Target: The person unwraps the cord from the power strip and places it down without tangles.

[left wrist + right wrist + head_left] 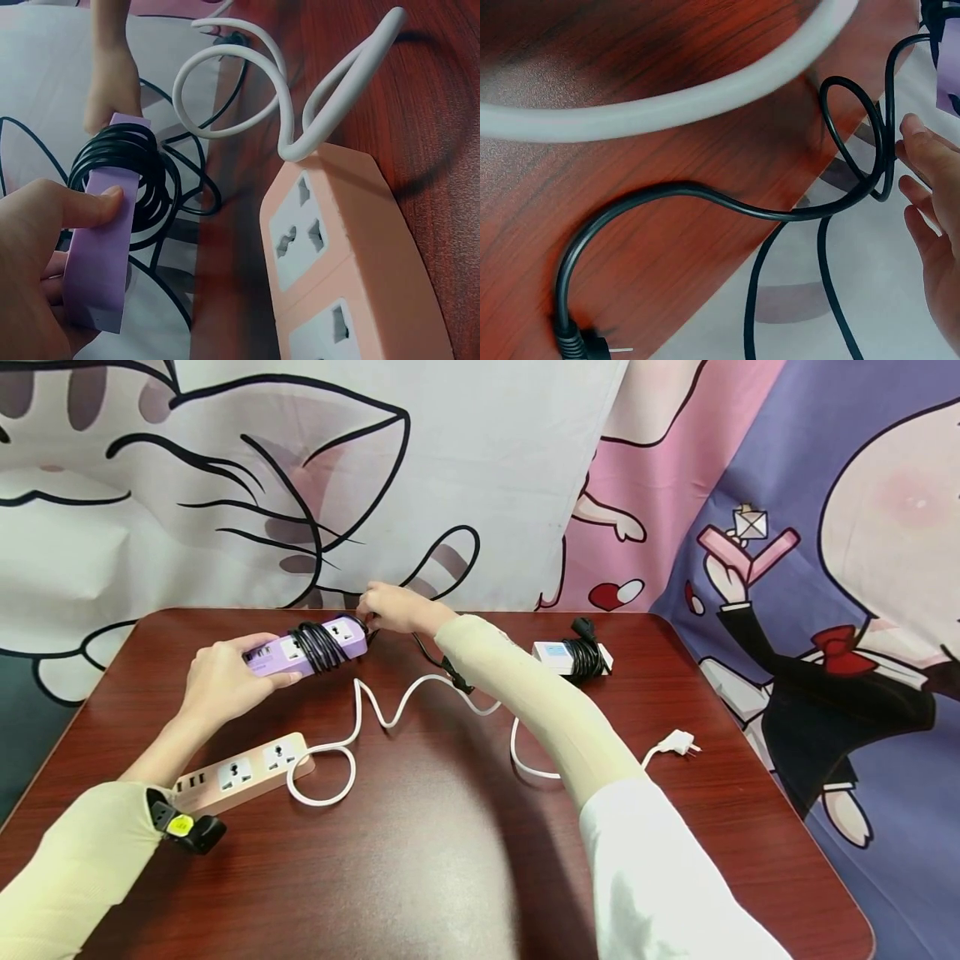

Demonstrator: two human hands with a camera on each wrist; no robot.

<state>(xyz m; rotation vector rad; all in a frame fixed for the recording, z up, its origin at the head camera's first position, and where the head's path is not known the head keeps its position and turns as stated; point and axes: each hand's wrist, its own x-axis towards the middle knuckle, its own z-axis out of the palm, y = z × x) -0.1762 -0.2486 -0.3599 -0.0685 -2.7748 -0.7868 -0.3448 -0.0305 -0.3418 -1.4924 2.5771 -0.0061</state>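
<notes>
- Purple power strip [307, 647] held up just above the far left part of the worktop [420, 860], lying roughly level, sockets facing up.
- Black cord [318, 645] wound in several tight loops around the middle of the purple power strip; rest of it trailing from the strip's right end down onto the worktop, ending in a black plug [574, 341] seen in the right wrist view.
- Left hand [225, 681] at the purple power strip's near-left end, grip closed round the body, thumb [90, 208] pressed on its side just beside the coils.
- Right hand [390, 606] at the strip's right end, fingers [922, 146] loosely bent against the black cord where it leaves the strip; whether the grip truly pinches the cord, cannot tell.
- Pink power strip [243, 768] flat on the worktop, just nearer than the purple power strip, below the left wrist.
- White cord [390, 714] snaking rightward from the pink power strip, under the right forearm, ending in a white plug [678, 743] well to the right.
- White adapter [558, 656] with black cable bundled round it, well right of the purple power strip, near the far edge.
- Cartoon-print cloth [480, 477] hanging behind, beyond the purple power strip.
</notes>
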